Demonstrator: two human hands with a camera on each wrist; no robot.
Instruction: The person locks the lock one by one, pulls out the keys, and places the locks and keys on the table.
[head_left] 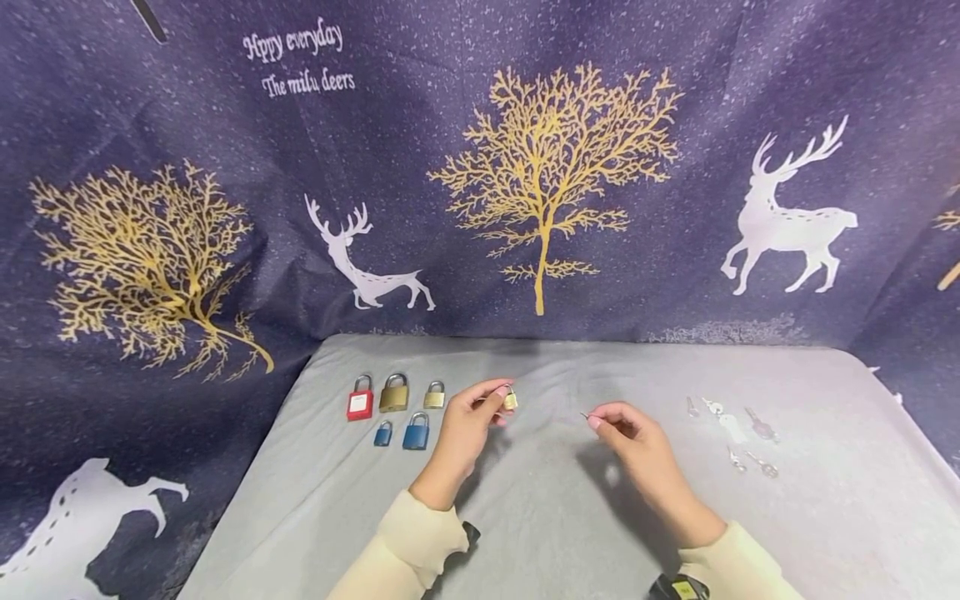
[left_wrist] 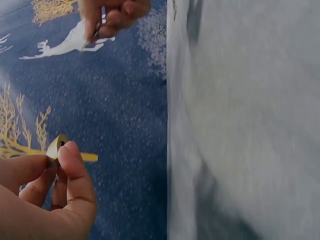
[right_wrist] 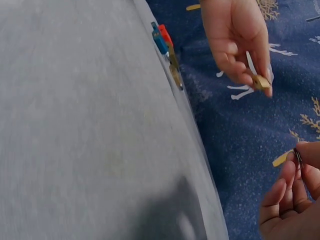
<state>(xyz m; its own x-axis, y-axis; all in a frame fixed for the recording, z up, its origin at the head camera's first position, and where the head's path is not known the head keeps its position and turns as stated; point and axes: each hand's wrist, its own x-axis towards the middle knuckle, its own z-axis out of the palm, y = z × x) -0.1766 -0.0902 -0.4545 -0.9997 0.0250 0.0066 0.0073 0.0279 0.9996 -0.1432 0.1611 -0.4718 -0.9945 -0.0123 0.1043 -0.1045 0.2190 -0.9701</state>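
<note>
A small brass padlock (head_left: 511,400) is pinched between the thumb and fingers of my left hand (head_left: 467,427), raised above the grey table. In the left wrist view the padlock (left_wrist: 56,147) shows its brass body between the fingertips. Across from it, my right hand (head_left: 637,450) pinches a small thin key (head_left: 585,416), its tip pointing toward the left hand. The right wrist view shows the key (right_wrist: 298,157) as a dark metal sliver, mostly covered by the fingers. A gap separates key and padlock.
Left on the grey cloth (head_left: 540,517) stand a red padlock (head_left: 360,405), a large brass padlock (head_left: 393,397), a smaller brass padlock (head_left: 434,398), a small blue padlock (head_left: 383,435) and a larger blue padlock (head_left: 416,433). Several keys (head_left: 762,426) lie at right. A patterned curtain (head_left: 480,325) hangs behind.
</note>
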